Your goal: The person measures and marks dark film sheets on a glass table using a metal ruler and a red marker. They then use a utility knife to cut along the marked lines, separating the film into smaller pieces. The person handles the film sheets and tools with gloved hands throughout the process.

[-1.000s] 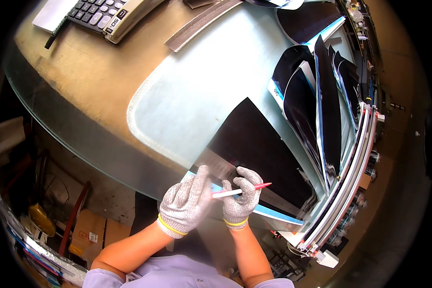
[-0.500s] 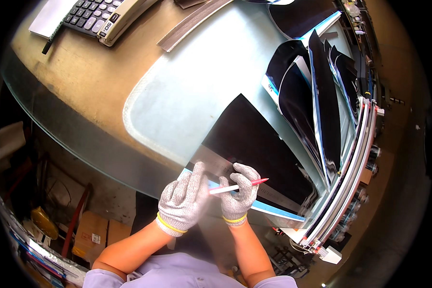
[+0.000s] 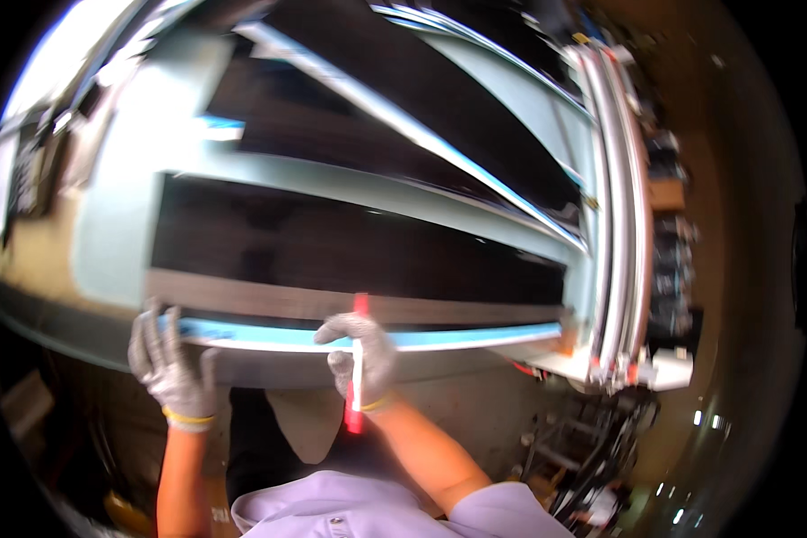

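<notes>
A black film sheet lies along the table's near side, blurred by motion. A long grey metal ruler rests across it, and a light-blue and white strip runs along its near edge. My left hand, in a grey knit glove, is open, its fingertips at the sheet's near left corner by the ruler's end. My right hand, gloved alike, is closed around a red and white pen. The pen stands nearly upright in the picture, its red upper end over the ruler.
More black sheets with blue and white edges lie farther back on the glass-topped table. Silvery rails run along the right side. A calculator sits at the far left, smeared. Metal frames stand below at the lower right.
The view has swung, so the sheet now lies crosswise. My hands have parted: the left reaches the sheet's left corner, while the right keeps the pen, now turned upright.
</notes>
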The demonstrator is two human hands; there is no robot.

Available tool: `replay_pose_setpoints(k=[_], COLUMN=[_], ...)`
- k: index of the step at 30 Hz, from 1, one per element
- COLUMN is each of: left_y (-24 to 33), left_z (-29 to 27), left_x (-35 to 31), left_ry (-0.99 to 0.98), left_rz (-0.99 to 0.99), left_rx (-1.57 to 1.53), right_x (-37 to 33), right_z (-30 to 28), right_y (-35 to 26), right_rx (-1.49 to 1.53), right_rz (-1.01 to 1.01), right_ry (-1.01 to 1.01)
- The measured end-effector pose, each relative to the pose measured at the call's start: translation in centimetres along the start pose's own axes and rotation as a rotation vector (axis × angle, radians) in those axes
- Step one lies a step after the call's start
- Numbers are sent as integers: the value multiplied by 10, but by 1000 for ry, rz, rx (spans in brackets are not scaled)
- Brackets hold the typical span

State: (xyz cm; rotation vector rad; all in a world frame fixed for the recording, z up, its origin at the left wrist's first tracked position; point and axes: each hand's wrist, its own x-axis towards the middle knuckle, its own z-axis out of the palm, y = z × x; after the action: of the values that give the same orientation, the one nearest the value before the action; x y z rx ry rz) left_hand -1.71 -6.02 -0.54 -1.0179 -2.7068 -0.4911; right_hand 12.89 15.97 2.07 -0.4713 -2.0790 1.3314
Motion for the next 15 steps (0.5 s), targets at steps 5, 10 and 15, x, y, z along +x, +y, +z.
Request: replay_pose_setpoints(k=[5,10,15], left_y=[151,387,536], left_z=[50,88,131], left_x=[-38,-64,-77], left_ry=[-44,-239,-276], left_rz=[223,382,465], left_rx=[67,-220,-254], right_x=[-37,-115,-161], right_z=[-177,-352,-525], right_y=[32,77,139], right_rx=[-141,-135,-256], right_rz=[-196,55,241], right_ry=[100,334,477])
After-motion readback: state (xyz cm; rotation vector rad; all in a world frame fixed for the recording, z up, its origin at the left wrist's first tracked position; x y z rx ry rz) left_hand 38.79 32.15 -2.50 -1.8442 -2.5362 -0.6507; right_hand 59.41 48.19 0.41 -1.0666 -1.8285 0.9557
